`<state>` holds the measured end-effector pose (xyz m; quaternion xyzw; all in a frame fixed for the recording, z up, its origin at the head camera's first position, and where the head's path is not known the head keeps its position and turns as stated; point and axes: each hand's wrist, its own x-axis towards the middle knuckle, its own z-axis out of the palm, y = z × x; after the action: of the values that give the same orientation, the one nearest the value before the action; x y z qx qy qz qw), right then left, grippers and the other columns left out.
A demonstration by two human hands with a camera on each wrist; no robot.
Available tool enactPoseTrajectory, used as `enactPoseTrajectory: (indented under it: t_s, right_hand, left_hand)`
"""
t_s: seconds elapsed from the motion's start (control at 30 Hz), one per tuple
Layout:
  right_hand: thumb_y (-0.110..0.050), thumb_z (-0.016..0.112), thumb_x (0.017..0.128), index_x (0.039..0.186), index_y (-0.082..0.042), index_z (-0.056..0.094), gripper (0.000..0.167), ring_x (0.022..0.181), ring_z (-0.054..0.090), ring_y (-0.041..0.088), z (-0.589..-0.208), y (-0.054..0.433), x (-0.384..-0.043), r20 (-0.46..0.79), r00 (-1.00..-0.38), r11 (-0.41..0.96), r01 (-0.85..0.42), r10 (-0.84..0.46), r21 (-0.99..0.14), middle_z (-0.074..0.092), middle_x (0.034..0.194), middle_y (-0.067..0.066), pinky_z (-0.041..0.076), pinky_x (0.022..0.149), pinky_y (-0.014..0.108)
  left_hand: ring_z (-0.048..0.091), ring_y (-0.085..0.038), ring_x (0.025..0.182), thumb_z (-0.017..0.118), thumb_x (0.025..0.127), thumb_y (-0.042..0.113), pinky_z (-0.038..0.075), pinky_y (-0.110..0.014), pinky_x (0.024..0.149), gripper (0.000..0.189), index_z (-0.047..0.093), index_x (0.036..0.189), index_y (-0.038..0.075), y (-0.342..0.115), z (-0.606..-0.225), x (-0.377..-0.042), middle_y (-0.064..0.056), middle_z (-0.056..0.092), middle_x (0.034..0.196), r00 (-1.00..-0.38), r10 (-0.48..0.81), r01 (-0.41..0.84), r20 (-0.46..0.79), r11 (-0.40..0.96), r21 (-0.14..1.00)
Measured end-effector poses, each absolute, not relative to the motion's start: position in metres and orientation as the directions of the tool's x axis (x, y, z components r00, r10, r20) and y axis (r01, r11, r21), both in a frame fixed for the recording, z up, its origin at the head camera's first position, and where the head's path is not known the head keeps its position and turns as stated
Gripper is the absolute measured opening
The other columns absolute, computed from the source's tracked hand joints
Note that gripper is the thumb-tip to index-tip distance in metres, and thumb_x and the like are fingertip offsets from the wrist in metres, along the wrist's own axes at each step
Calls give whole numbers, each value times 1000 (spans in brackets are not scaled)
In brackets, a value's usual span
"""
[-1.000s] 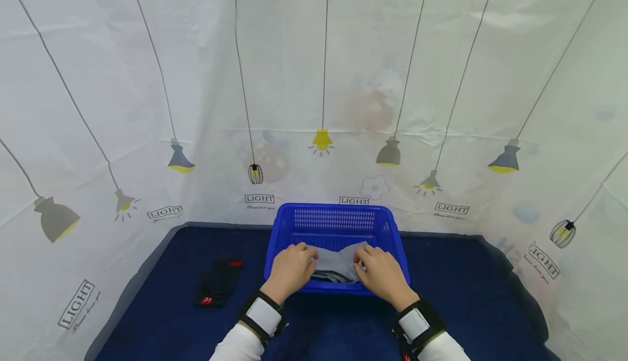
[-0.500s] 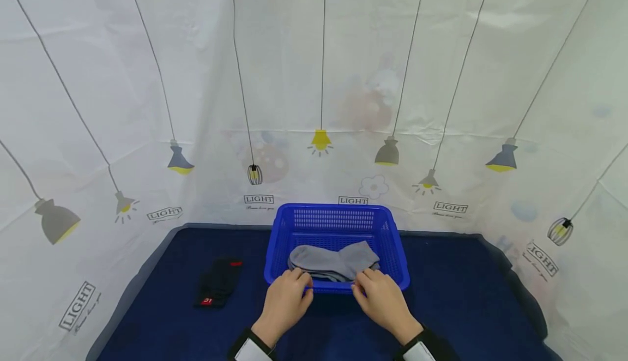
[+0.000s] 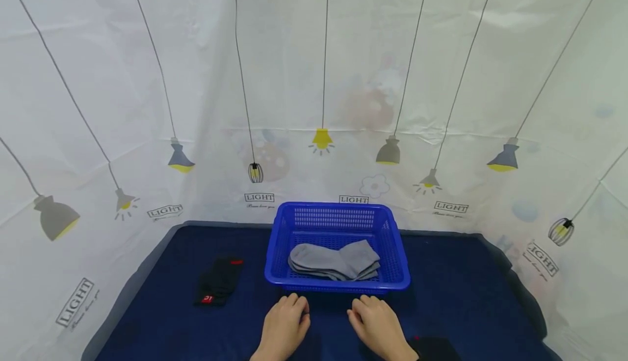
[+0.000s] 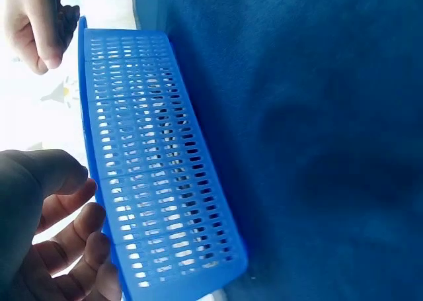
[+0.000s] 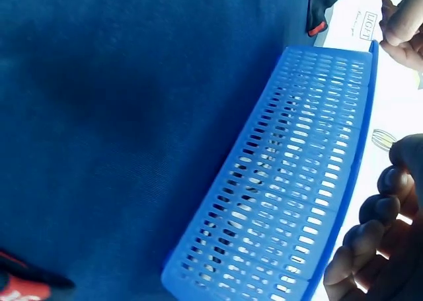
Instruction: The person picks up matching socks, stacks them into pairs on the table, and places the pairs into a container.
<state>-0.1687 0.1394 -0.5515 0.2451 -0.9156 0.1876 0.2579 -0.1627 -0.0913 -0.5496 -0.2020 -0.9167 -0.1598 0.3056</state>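
Note:
Grey socks (image 3: 333, 260) lie flat in a small stack inside a blue plastic basket (image 3: 337, 286). Both hands are in front of its near side, apart from each other. The left hand (image 3: 283, 322) has loosely bent fingers with nothing in them; the left wrist view shows its fingers beside the slotted basket wall (image 4: 158, 162), near the rim. To the right, the right hand (image 3: 378, 324) is also relaxed and holds nothing, its bent fingers (image 5: 370, 238) close to the rim in the right wrist view.
Folded black socks (image 3: 221, 281) with red marks lie left of the basket on the dark blue cloth (image 3: 162, 317). Another black item (image 3: 434, 348) with a red mark sits by the right wrist. Behind the basket hangs a white curtain (image 3: 294, 77) printed with lamps.
Both hands have drawn back from the grey socks, over the basket's near rim, towards the person. The socks stay in the basket, now uncovered. The black item by the right wrist shows more.

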Motion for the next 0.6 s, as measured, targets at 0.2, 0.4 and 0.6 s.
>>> enactPoseTrajectory:
  t_s: [0.2, 0.4, 0.6]
  right_hand:
    - [-14, 77, 83, 63, -22, 42, 41, 56, 21, -3, -557, 137, -161, 470, -815, 811, -507, -340, -293, 26, 62, -15, 23, 55, 16]
    - [-16, 75, 85, 64, -22, 42, 39, 56, 21, -2, -568, 135, -157, 418, -842, 823, -482, -341, -300, 27, 62, -14, 22, 56, 17]
    - [-15, 75, 84, 66, -21, 46, 35, 55, 28, 0, -582, 132, -150, 404, -851, 830, -470, -335, -302, 34, 61, -12, 25, 54, 18]
  left_hand:
    - [43, -9, 57, 82, 63, 10, 35, -21, 52, 30, 54, 69, 19, -94, -563, -156, 8, 45, 66, -727, 246, 460, 641, 868, 188]
    - [39, -6, 57, 80, 65, 8, 34, -20, 52, 28, 55, 69, 20, -95, -573, -149, 10, 44, 65, -788, 220, 429, 575, 865, 258]
    - [33, -1, 59, 76, 70, 8, 31, -17, 52, 25, 55, 70, 22, -97, -578, -141, 13, 42, 66, -874, 200, 385, 443, 841, 381]
